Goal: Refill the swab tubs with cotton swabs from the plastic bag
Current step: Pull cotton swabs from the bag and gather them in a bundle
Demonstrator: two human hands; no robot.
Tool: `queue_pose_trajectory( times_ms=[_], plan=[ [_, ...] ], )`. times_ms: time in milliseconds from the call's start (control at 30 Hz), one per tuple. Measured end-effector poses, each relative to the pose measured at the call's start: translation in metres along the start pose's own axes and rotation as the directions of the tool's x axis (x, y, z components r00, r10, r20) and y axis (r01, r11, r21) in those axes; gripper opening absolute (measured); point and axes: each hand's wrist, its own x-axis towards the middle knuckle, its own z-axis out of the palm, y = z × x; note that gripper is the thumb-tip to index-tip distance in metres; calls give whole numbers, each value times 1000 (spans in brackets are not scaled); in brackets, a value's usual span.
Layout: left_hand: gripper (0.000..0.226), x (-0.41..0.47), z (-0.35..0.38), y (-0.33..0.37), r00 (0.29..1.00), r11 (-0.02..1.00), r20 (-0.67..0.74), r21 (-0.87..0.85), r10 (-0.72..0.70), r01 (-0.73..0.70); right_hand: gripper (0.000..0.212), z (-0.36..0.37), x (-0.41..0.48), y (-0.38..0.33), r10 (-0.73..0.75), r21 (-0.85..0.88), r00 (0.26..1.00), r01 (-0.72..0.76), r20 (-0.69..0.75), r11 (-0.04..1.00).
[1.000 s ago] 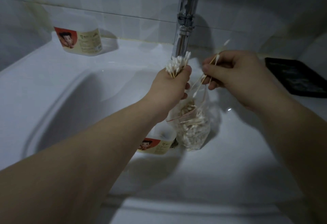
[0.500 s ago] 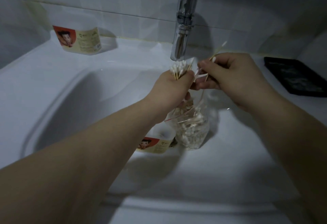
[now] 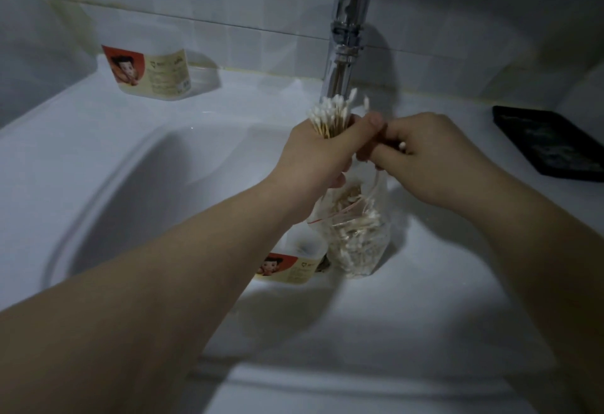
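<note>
As left-hand fingers (image 3: 363, 128) ring the swabs (image 3: 329, 113) — tips up — right-hand fingers (image 3: 401, 128) pinch one.

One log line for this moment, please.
left grip: holds swab bundle upright | right grip: pinches swab beside bundle | plastic bag, tub: in sink below | second tub: on sink rim

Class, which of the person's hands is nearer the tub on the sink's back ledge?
Left. The left hand, gripping a bunch of swabs, is to the right of the tub; the right hand lies farther right, beyond the left hand.
</note>
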Motion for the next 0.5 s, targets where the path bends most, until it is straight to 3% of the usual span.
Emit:
queue_pose_trajectory(
  times_ms=[167, 333, 400, 500],
  plan=[
    [21, 0, 0, -3, 999, 1000, -24, 13, -22, 22, 18, -1, -2, -5, -28, -124, 997, 37, 70, 992],
    [24, 1, 3, 0, 994, 998, -90, -7, -55, 55, 15, -3, -3, -6, 33, -58, 998, -30, 54, 998],
    [24, 2, 2, 2, 987, 995, -136, -61, -86, 78, 27, -2, -1, -5, 99, 56, 995, -99, 3, 994],
    [21, 2, 3, 3, 984, 993, -138, -59, -111, 104, 32, -4, 4, -3, 242, 433, 969, -195, -55, 880]
  ],
)
